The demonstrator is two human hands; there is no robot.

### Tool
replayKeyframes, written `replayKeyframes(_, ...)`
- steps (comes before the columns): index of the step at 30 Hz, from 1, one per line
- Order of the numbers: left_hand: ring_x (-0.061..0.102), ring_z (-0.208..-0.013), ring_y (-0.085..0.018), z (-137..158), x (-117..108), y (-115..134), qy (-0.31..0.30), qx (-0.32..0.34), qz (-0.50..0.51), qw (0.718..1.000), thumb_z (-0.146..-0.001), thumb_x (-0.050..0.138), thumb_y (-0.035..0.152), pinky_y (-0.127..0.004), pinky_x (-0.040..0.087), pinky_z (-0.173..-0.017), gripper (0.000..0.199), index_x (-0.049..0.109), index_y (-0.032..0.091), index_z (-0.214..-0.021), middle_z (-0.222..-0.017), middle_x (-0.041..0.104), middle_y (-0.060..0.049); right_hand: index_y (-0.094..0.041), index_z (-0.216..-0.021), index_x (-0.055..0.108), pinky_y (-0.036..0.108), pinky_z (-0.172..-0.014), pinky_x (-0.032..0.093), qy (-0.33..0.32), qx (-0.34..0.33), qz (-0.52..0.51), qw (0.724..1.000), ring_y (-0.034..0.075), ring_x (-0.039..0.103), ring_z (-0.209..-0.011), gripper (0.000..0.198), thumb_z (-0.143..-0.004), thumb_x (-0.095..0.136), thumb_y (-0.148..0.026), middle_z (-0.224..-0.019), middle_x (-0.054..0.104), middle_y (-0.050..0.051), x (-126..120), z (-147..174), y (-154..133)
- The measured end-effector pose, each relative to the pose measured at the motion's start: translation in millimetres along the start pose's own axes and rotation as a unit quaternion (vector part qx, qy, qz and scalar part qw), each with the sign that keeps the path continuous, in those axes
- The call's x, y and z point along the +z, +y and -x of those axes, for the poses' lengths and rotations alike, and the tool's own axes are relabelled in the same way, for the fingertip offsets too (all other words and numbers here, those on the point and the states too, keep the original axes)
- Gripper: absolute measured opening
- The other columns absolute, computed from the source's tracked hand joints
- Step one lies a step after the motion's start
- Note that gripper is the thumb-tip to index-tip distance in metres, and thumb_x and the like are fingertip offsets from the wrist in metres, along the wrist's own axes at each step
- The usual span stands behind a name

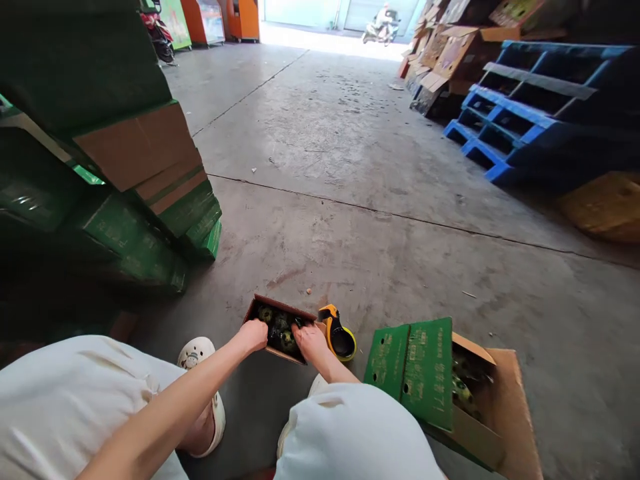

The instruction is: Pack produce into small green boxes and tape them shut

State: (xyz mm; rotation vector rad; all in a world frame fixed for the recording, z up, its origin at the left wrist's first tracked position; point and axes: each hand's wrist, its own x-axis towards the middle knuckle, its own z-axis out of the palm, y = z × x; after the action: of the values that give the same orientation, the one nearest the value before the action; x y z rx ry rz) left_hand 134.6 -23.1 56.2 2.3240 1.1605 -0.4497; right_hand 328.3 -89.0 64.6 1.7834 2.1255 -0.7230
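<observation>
A small open cardboard box stands on the floor between my feet. Inside lie several round green fruits among dark, shiny plastic. My left hand is closed at the box's left end, its fingertips hidden inside. At the right end my right hand reaches in over the edge with bent fingers, pressed against the dark plastic; what they hold cannot be made out. Just right of that hand a yellow and black tape dispenser rests on the floor.
A green carton with raised flaps stands at lower right, green fruit inside. Stacked green boxes rise on the left. Blue pallets and piled cardboard boxes line the right. A scooter with a rider is outside the far doorway.
</observation>
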Motion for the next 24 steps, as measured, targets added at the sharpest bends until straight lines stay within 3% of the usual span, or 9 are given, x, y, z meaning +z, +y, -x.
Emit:
replayKeyframes(4,0.072,-0.112,-0.033,-4.0,-7.4,9.1,0.046,-0.062,-0.025,0.997,-0.096,0.045,0.009,-0.043,0.059,-0.094,0.046,0.064,0.008,-0.138,-0.132,0.064,-0.026,-0.013,-0.132,0.068,0.035,-0.102,0.051,0.035,-0.035,-0.054,0.997,0.028,0.066,-0.12,0.043,-0.09,0.063,-0.007,-0.131,0.068,0.019,-1.3,1.7,11.5)
replayKeyframes(7,0.066,-0.123,-0.033,-6.1,-8.0,8.7,0.03,-0.038,-0.033,0.998,-0.095,0.046,0.008,-0.042,0.057,-0.102,0.043,0.068,0.011,-0.131,-0.14,0.061,-0.022,-0.018,-0.114,0.077,0.03,-0.097,0.053,0.033,-0.118,-0.117,0.986,0.023,0.068,-0.111,0.023,-0.095,0.065,-0.015,-0.119,0.071,0.011,-0.2,-2.8,17.7)
replayKeyframes(9,0.058,-0.134,-0.035,-7.5,-4.9,6.9,0.018,-0.018,-0.032,0.999,-0.094,0.047,0.008,-0.043,0.054,-0.108,0.043,0.07,0.011,-0.131,-0.148,0.057,-0.023,-0.02,-0.104,0.081,0.029,-0.095,0.054,0.026,-0.141,-0.103,0.984,0.022,0.069,-0.109,0.017,-0.097,0.065,-0.019,-0.114,0.073,0.009,4.5,-8.8,13.0)
replayKeyframes(13,0.04,-0.15,-0.04,-13.1,4.4,3.6,0.015,0.004,-0.033,0.999,-0.09,0.054,0.01,-0.048,0.047,-0.118,0.056,0.062,0.01,-0.145,-0.161,0.045,-0.023,-0.02,-0.095,0.081,0.03,-0.09,0.057,0.04,-0.097,-0.041,0.994,0.024,0.071,-0.105,0.028,-0.101,0.054,-0.015,-0.116,0.075,0.012,16.3,-26.6,-13.0)
replayKeyframes(17,0.041,-0.149,-0.04,-12.8,9.7,-1.1,0.021,0.005,-0.022,1.0,-0.083,0.061,0.01,-0.051,0.04,-0.124,0.064,0.062,0.015,-0.147,-0.159,0.049,-0.02,-0.017,-0.091,0.08,0.031,-0.087,0.058,0.049,-0.09,-0.046,0.994,0.024,0.073,-0.095,0.025,-0.097,0.056,-0.011,-0.105,0.076,0.013,15.8,-34.9,-29.1)
replayKeyframes(20,0.053,-0.141,-0.034,-3.9,14.1,-4.9,0.047,0.004,0.007,0.999,-0.085,0.055,0.007,-0.045,0.044,-0.121,0.071,0.055,0.02,-0.154,-0.159,0.048,-0.018,-0.017,-0.099,0.08,0.031,-0.091,0.058,0.056,-0.096,-0.057,0.992,0.024,0.073,-0.098,0.018,-0.095,0.062,-0.016,-0.106,0.075,0.013,15.1,-22.2,-21.9)
replayKeyframes(24,0.061,-0.134,-0.029,3.7,19.0,-6.7,0.062,-0.011,0.051,0.997,-0.09,0.048,0.005,-0.038,0.051,-0.113,0.069,0.057,0.027,-0.154,-0.158,0.047,-0.014,-0.021,-0.138,0.068,0.035,-0.098,0.057,0.117,-0.069,-0.055,0.989,0.026,0.069,-0.118,0.041,-0.099,0.056,-0.017,-0.142,0.064,0.015,23.7,-1.0,-2.3)
